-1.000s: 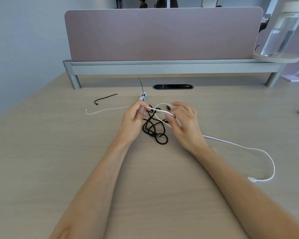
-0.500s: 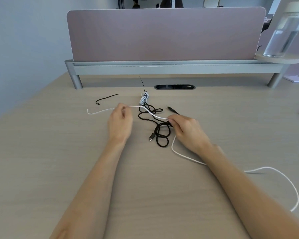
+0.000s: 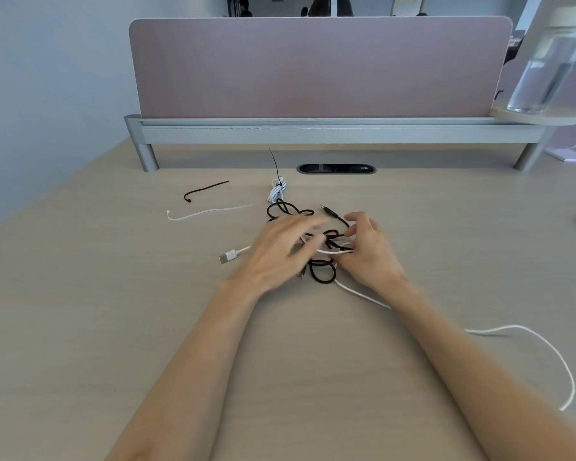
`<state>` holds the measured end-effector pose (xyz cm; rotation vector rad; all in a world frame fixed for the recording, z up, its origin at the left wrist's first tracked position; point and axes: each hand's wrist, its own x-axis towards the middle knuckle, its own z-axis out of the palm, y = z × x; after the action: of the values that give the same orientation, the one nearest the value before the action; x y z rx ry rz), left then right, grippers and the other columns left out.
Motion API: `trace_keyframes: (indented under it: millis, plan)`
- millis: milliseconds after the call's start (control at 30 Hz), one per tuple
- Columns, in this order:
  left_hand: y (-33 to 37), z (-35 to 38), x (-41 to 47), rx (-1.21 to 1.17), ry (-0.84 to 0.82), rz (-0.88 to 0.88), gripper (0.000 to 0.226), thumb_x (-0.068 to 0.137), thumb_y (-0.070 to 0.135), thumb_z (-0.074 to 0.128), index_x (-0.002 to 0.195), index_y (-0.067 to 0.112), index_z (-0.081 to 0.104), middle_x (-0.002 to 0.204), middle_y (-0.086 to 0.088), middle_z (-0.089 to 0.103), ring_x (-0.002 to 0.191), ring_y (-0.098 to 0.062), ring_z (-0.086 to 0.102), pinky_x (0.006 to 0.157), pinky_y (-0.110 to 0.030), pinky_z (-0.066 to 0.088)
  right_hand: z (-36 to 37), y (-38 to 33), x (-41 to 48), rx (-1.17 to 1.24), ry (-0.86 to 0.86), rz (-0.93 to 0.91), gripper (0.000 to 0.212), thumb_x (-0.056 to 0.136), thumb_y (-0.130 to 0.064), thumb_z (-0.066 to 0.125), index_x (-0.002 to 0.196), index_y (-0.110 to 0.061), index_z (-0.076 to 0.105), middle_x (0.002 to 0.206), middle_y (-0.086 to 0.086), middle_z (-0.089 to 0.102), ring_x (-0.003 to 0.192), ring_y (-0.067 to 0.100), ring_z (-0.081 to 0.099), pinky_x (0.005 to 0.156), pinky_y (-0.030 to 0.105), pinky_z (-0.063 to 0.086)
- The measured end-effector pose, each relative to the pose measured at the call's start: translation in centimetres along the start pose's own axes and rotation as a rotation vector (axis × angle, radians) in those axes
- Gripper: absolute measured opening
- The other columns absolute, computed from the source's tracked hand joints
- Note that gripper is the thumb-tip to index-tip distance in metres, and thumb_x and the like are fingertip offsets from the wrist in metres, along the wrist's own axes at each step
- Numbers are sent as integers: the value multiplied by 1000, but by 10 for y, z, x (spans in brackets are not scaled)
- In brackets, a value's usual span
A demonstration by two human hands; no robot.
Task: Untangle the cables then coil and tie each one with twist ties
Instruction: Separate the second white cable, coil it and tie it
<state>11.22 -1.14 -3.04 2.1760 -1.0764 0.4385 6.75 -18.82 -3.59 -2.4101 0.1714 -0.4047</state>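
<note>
A black cable (image 3: 290, 209) lies in a loose tangle at the middle of the desk, crossed by a long white cable (image 3: 519, 328). The white cable's USB plug (image 3: 227, 256) lies left of the tangle, and its other end trails off to the right. My left hand (image 3: 276, 254), blurred, hovers over the tangle with fingers stretched out. My right hand (image 3: 368, 252) has its fingers curled and pinches the white cable at the tangle's right side. A small white cable coil (image 3: 277, 192) with a black tie round it lies behind the tangle.
A black twist tie (image 3: 207, 191) and a white twist tie (image 3: 207, 213) lie at the back left. A grey shelf rail (image 3: 313, 131) with a pink divider screen closes the back. A water bottle (image 3: 542, 71) stands at the back right.
My left hand let go of the white cable at the left and moved right over the tangle. The white cable's plug end now lies left of the tangle. My right hand stayed at the tangle.
</note>
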Motion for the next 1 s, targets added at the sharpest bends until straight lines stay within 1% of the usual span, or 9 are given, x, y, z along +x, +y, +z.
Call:
trace_keyframes:
  millis: [100, 200, 400, 467, 567, 667, 767, 867, 1000]
  plan:
    - [1, 12, 0, 9, -115, 64, 27, 91, 43, 57, 104, 24, 71, 90, 12, 66, 84, -8, 52, 78, -22, 41, 3, 2, 1, 41, 68, -78, 53, 75, -8, 73, 123, -12, 51, 110, 6, 55, 81, 17, 56, 73, 19, 43]
    - [-9, 10, 0, 8, -75, 58, 21, 95, 27, 55, 85, 14, 67, 77, 10, 57, 76, -14, 49, 71, -29, 41, 4, 5, 2, 54, 96, -107, 52, 71, 9, 60, 118, -12, 56, 113, 10, 53, 84, 13, 53, 71, 5, 35]
    - [-28, 3, -3, 256, 108, -266, 24, 99, 24, 46, 84, 10, 59, 85, -6, 62, 85, -29, 56, 74, -42, 44, 2, 3, 0, -40, 149, 6, 75, 71, 7, 52, 142, -10, 33, 142, 16, 24, 126, 31, 28, 105, 29, 27]
    - [-33, 2, -5, 435, 92, -401, 25, 100, 24, 43, 93, 8, 61, 94, -10, 64, 92, -33, 56, 76, -42, 44, -2, 7, 2, -105, 93, 102, 69, 77, 1, 52, 142, -7, 31, 142, 16, 35, 128, 34, 35, 106, 36, 33]
    - [-36, 2, -9, 580, 75, -502, 19, 98, 17, 46, 105, 7, 61, 106, -11, 61, 104, -32, 52, 82, -40, 38, -1, 10, 5, -101, 87, 84, 46, 80, 1, 49, 125, -7, 53, 115, 9, 67, 110, 32, 58, 93, 42, 48]
    - [-27, 7, -4, 385, 171, -260, 33, 84, -4, 50, 112, 10, 62, 111, -9, 57, 103, -31, 52, 86, -38, 40, 4, 6, 3, 0, 114, 26, 40, 80, 5, 48, 113, -10, 64, 104, 5, 71, 102, 23, 64, 94, 41, 49]
    - [-9, 15, 2, 213, 118, 55, 34, 89, 7, 47, 120, 15, 61, 119, -1, 59, 110, -22, 52, 94, -34, 39, 8, 4, 2, 43, 121, -55, 35, 80, 7, 54, 107, -11, 66, 99, 4, 72, 98, 20, 66, 92, 36, 50]
    - [-5, 23, 2, 243, -29, 61, 38, 93, 37, 46, 127, 23, 55, 126, 7, 58, 118, -14, 47, 99, -29, 32, 8, 3, 0, 91, 110, -156, 35, 79, 7, 58, 104, -15, 68, 94, 0, 73, 92, 11, 67, 86, 24, 50]
    - [-11, 23, 1, 271, 17, -37, 24, 89, 35, 61, 110, 22, 64, 107, 8, 65, 107, -17, 52, 91, -27, 30, 9, 0, -1, 163, 90, -182, 39, 81, 7, 59, 115, -11, 63, 93, -3, 74, 87, 4, 64, 78, 6, 45]
